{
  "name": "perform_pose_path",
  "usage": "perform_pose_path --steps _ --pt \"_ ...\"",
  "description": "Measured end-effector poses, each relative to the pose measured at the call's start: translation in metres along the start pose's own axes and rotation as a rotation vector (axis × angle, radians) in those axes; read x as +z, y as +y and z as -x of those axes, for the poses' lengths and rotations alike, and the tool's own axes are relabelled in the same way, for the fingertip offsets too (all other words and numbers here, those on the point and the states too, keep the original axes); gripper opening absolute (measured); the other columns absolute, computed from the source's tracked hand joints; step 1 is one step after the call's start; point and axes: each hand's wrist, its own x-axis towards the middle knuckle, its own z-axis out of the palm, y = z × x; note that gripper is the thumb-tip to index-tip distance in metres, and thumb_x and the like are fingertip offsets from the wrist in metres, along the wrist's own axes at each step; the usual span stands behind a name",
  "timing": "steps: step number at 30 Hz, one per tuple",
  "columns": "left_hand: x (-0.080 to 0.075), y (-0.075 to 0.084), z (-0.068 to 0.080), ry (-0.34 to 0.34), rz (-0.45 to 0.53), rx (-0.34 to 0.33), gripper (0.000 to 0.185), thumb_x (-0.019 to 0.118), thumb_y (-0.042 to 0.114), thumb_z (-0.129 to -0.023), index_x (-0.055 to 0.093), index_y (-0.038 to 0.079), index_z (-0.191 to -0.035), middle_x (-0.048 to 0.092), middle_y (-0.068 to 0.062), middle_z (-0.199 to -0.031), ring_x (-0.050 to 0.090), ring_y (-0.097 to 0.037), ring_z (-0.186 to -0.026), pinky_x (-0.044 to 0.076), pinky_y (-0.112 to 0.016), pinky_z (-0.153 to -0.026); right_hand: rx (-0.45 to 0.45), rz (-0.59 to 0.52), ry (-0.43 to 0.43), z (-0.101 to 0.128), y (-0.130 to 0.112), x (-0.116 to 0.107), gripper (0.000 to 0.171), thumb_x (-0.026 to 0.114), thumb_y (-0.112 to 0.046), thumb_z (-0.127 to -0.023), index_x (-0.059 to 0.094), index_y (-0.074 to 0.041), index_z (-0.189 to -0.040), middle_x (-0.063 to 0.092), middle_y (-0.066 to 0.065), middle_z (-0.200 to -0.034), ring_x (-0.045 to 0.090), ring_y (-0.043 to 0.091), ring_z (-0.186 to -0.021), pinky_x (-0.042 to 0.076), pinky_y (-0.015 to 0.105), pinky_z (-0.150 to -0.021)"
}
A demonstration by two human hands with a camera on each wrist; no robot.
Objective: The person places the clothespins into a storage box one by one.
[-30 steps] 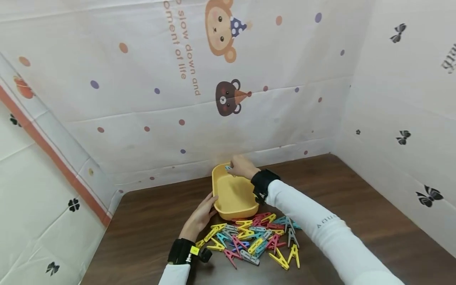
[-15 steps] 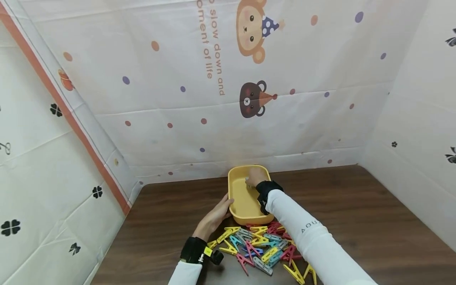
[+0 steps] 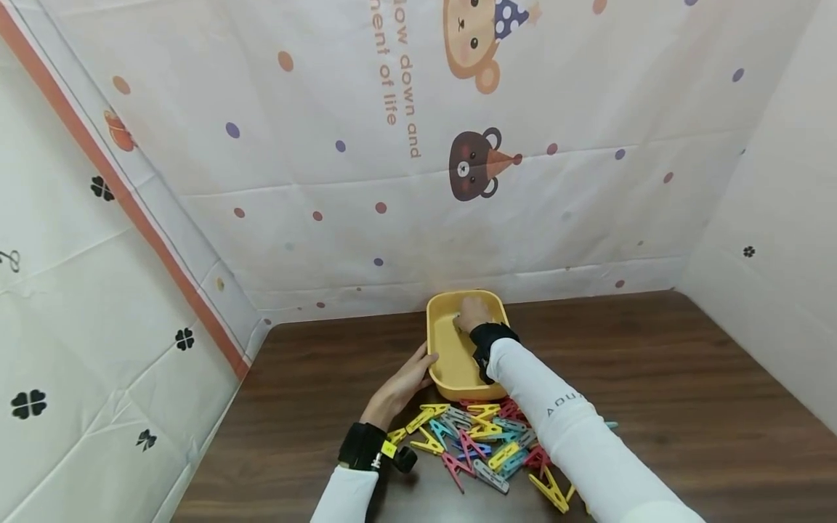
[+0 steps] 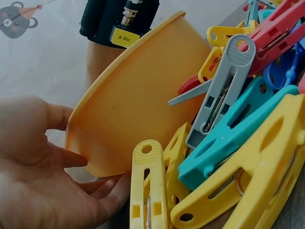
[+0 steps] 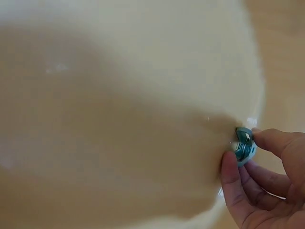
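Right fingers (image 5: 267, 143) pinch teal clip (image 5: 245, 144), end-on to camera, low inside yellow tub (image 3: 451, 363), near its wall. Right hand (image 3: 472, 314) dips over tub's far end, wrist bent down, white sleeve (image 3: 575, 443) crossing above clip pile (image 3: 484, 447).

Left hand (image 3: 399, 385) fingers straight, loose, resting against tub's near-left outer wall; judge: bracing tub so it doesn't slide. Left forearm lies along desk (image 3: 654, 378), beside pile.

Pile on desk, just in front of tub, touching its near wall.

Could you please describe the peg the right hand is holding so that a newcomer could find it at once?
Start at the yellow tub by the back wall. Inside it, the right hand pinches a teal peg; every other peg lies in the heap in front.
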Motion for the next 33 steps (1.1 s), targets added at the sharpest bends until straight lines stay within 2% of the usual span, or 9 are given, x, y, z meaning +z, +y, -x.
perform_pose_path --steps 5,9,18,22,26,28,29,31,33 --pt "0.002 0.004 -0.001 0.021 0.002 -0.014 0.062 0.034 0.032 -0.112 0.005 0.024 -0.166 0.007 -0.013 -0.173 0.024 -0.035 -0.156 0.026 -0.06 -0.124 0.003 -0.035 -0.028 0.002 -0.001 -0.01 0.04 0.065 -0.008 -0.092 0.045 -0.011 -0.058 0.041 0.0 -0.055 0.045 0.019 -0.055 0.038 0.03 -0.054" --pt "0.002 0.005 -0.002 0.027 0.007 -0.02 0.062 0.035 0.032 -0.112 0.006 0.023 -0.166 0.007 -0.013 -0.173 0.024 -0.035 -0.156 0.027 -0.059 -0.124 0.013 -0.016 -0.042 0.004 0.0 -0.016 0.038 0.065 -0.008 -0.093 0.048 -0.011 -0.059 0.045 0.001 -0.055 0.047 0.019 -0.055 0.039 0.03 -0.055" --pt "0.005 0.001 -0.003 0.01 0.025 -0.021 0.062 0.036 0.032 -0.112 0.007 0.023 -0.166 0.008 -0.013 -0.173 0.024 -0.035 -0.156 0.027 -0.058 -0.124 0.018 0.002 -0.044 0.005 0.009 -0.019 0.041 0.066 -0.011 -0.094 0.049 -0.01 -0.057 0.042 0.001 -0.054 0.048 0.021 -0.059 0.046 0.035 -0.064" --pt "0.006 0.001 -0.004 0.006 0.034 -0.023 0.062 0.038 0.033 -0.112 0.008 0.024 -0.166 0.008 -0.013 -0.173 0.024 -0.034 -0.156 0.027 -0.058 -0.124 -0.087 0.063 -0.09 0.008 0.013 -0.039 0.045 0.061 -0.018 -0.098 0.045 -0.013 -0.056 0.04 -0.001 -0.055 0.039 0.015 -0.053 0.041 0.031 -0.06" --pt "0.003 0.002 -0.005 0.015 0.038 -0.011 0.064 0.039 0.032 -0.111 0.008 0.022 -0.166 0.009 -0.014 -0.173 0.025 -0.035 -0.156 0.028 -0.058 -0.124 -0.205 0.015 -0.158 0.019 0.011 -0.083 0.049 0.059 -0.021 -0.101 0.043 -0.016 -0.055 0.037 -0.003 -0.052 0.033 0.01 -0.045 0.033 0.025 -0.051" --pt "0.001 0.003 -0.005 0.02 0.035 -0.006 0.064 0.039 0.032 -0.111 0.008 0.021 -0.166 0.009 -0.014 -0.173 0.025 -0.035 -0.156 0.027 -0.059 -0.124 -0.295 0.008 -0.159 0.034 0.009 -0.108 0.051 0.06 -0.02 -0.102 0.045 -0.017 -0.054 0.034 -0.005 -0.049 0.031 0.008 -0.043 0.029 0.023 -0.048" --pt "0.0 0.003 -0.005 0.021 0.032 -0.002 0.064 0.039 0.032 -0.111 0.008 0.021 -0.166 0.009 -0.013 -0.173 0.025 -0.035 -0.156 0.027 -0.059 -0.124 -0.354 0.022 -0.142 0.046 0.01 -0.119 0.047 0.061 -0.02 -0.102 0.052 -0.014 -0.057 0.039 -0.005 -0.05 0.032 0.008 -0.044 0.03 0.022 -0.049" --pt "-0.001 0.001 -0.004 0.023 0.03 -0.002 0.063 0.039 0.032 -0.112 0.008 0.022 -0.166 0.008 -0.013 -0.173 0.023 -0.035 -0.157 0.027 -0.059 -0.124 -0.458 0.054 -0.097 0.072 0.015 -0.137 0.04 0.063 -0.019 -0.101 0.061 -0.011 -0.063 0.04 -0.005 -0.052 0.033 0.007 -0.045 0.029 0.022 -0.049" --pt "-0.001 -0.001 -0.002 0.025 0.036 -0.005 0.063 0.039 0.031 -0.112 0.008 0.022 -0.166 0.007 -0.013 -0.173 0.022 -0.035 -0.157 0.027 -0.059 -0.124 -0.513 0.081 -0.09 0.103 0.026 -0.148 0.029 0.065 -0.019 -0.101 0.069 -0.009 -0.074 0.046 -0.005 -0.056 0.038 0.007 -0.047 0.03 0.022 -0.049"
